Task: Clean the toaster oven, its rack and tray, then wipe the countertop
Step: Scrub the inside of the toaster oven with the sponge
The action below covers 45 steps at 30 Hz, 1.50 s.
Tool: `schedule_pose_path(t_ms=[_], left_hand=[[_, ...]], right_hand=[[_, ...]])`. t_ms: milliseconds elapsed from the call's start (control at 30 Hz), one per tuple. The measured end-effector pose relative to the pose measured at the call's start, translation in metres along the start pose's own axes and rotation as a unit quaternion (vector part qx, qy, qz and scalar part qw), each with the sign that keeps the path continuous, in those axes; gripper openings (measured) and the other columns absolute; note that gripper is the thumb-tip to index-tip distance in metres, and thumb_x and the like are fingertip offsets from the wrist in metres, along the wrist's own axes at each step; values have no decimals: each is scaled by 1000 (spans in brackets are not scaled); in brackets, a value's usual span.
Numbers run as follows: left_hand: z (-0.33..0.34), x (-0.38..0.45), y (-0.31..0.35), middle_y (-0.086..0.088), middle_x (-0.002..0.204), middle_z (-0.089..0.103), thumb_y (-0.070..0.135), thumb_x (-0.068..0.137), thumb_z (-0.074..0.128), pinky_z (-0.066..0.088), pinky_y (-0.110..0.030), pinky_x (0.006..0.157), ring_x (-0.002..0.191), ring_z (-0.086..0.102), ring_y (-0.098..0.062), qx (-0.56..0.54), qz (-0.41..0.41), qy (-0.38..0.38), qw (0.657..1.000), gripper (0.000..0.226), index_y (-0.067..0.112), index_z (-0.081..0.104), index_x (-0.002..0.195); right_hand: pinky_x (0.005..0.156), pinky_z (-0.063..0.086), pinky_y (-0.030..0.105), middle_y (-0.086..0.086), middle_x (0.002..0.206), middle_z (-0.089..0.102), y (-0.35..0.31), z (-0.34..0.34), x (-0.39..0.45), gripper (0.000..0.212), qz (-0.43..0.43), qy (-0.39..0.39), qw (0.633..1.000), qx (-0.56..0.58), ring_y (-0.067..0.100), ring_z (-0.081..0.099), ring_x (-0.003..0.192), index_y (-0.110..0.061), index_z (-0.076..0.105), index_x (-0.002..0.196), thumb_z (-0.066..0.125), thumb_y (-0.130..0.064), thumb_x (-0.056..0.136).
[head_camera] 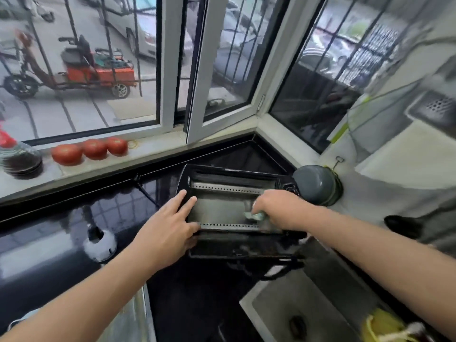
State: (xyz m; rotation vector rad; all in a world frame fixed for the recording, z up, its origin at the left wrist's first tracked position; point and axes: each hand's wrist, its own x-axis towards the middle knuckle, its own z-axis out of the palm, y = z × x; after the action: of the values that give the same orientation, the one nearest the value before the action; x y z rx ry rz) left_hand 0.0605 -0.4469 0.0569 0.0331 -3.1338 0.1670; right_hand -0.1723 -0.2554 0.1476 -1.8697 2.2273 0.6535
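A black toaster oven [222, 178] lies tipped back on the dark countertop [61, 233], its opening facing up and its glass door [241, 250] folded toward me. My left hand [167, 230] rests flat on the oven's left edge, fingers straight. Inside the grey cavity [217, 211], at its right end, my right hand [274, 208] grips a small greenish cloth [254, 215]. No rack or tray is visible.
A grey pot [318, 185] stands just right of the oven. A steel sink [296, 307] lies at the lower right with a yellow item [380, 324] in it. Three tomatoes [91, 149] and stacked dark dishes [22, 161] sit on the windowsill. The oven's cord [274, 270] loops by the sink.
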Motion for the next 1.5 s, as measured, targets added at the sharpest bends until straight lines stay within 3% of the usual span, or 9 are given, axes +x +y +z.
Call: schedule_pose_path(t_ms=[167,333,467,567,700,833,1067,1300,1500], left_hand=[[-11,8,-16,2,154,45,18,89,52,-4,-60,126,142,46,-18,-41,131,-15,990,84,52,20,159],[-21,6,-11,1,109,65,3,86,46,-19,-67,117,114,61,-26,-60,171,-31,983,104,62,-6,154],[-15,2,-4,3,103,68,3,84,43,-27,-61,117,113,63,-24,-101,149,-28,983,98,63,8,154],[0,3,-6,9,95,68,8,90,43,-25,-58,119,106,64,-18,-121,137,23,983,82,57,25,154],[12,6,-6,10,92,64,13,97,47,-22,-55,121,99,67,-17,-108,127,78,983,64,52,42,147],[24,14,-9,12,85,63,25,102,50,-25,-50,119,91,68,-11,-116,128,115,978,38,49,55,131],[28,21,-12,15,76,51,33,103,52,-2,-54,127,81,64,-3,-157,102,136,973,36,49,59,134],[26,22,-10,15,73,56,37,101,54,3,-52,126,75,61,-2,-154,96,140,973,21,45,65,115],[28,19,-5,12,73,55,32,99,53,-7,-48,125,74,60,-5,-128,83,132,979,22,43,65,113]], right_hand=[[77,49,38,-4,101,54,21,-11,-64,60,104,159,982,-10,22,48,95,-23,73,116,62,12,68],[90,44,30,1,125,64,7,-25,-86,57,246,237,932,118,26,59,113,-18,62,132,53,11,83],[78,49,33,8,104,67,-16,-24,-74,23,106,411,902,-76,28,62,91,-9,70,101,57,2,85],[111,35,42,4,104,63,-12,-1,-43,19,-44,200,959,-194,29,56,107,-13,68,98,60,-2,85],[122,6,56,9,119,65,-12,15,-16,40,16,-129,963,-235,34,44,133,-11,68,116,43,-30,92],[115,31,54,10,90,70,-16,6,-9,50,-32,-116,955,-270,34,57,112,-9,71,93,41,-48,89],[103,36,40,3,80,58,40,11,5,6,-33,29,970,-240,29,56,88,-16,57,85,56,-13,80],[99,39,44,11,108,65,17,23,29,41,20,-90,952,-293,32,53,108,-11,57,115,39,-44,100],[100,39,45,19,128,56,-6,31,51,46,77,-213,879,-420,36,45,119,-2,52,133,32,-31,103]])
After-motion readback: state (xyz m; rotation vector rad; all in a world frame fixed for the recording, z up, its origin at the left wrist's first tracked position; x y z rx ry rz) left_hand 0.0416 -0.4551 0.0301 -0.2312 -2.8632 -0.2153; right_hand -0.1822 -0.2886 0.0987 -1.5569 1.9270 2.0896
